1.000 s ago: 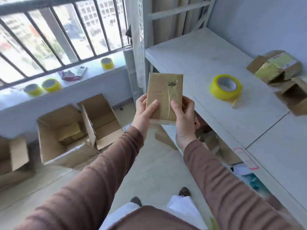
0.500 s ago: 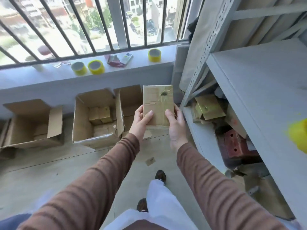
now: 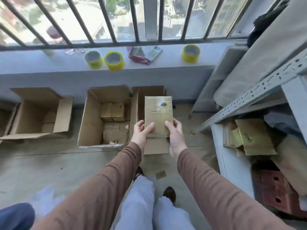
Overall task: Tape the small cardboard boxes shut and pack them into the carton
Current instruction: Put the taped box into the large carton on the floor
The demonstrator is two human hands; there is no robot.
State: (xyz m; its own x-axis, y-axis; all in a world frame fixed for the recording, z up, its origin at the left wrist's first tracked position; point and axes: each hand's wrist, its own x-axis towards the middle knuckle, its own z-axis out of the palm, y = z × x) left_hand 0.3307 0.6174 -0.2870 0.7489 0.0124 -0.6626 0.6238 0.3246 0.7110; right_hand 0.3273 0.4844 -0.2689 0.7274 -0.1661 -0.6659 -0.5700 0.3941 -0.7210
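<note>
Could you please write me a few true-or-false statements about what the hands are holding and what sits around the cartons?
1. Both hands, left hand and right hand, hold the small box. True.
2. The middle carton on the floor is empty. False: small boxes lie inside it.
3. Three yellow tape rolls stand on the window ledge. True: one is at, another at, the third at.
4. The held small box rests on the floor. False: it is held up in the air above the cartons.
</note>
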